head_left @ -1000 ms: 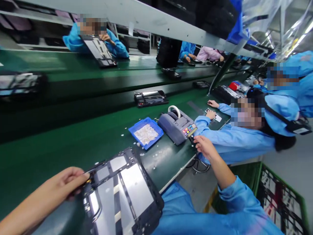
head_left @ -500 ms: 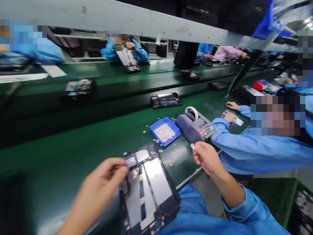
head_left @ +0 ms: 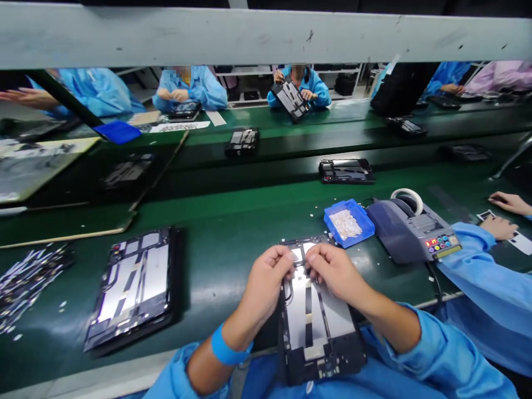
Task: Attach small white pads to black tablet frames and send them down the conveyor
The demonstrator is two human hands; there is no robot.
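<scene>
An opened tablet [head_left: 341, 318] with silver battery panels and a black frame lies in front of me, its near end over the bench edge by my lap. My left hand [head_left: 268, 277] is closed in a pinch at its far end, thumb against fingertips. Close beside it, my right hand [head_left: 336, 271] pinches over the same end. Whatever is between the fingertips of either hand is too small or hidden to make out. Beyond the right hand stand a blue tray [head_left: 361, 239] of small pale pieces and a grey tape dispenser [head_left: 390, 233] with a white roll [head_left: 407, 194].
Another opened tablet [head_left: 137, 282] lies to the left, near a heap of thin strips [head_left: 29, 282]. More devices, such as this tablet [head_left: 347, 170], sit farther back on the green surface. A co-worker's sleeve [head_left: 486, 277] reaches in at right. A grey beam [head_left: 266, 36] crosses overhead.
My right hand has come from the tape dispenser, where it pinched a small white piece, to the tablet's far end. My left hand stays at that end. The view has swung left.
</scene>
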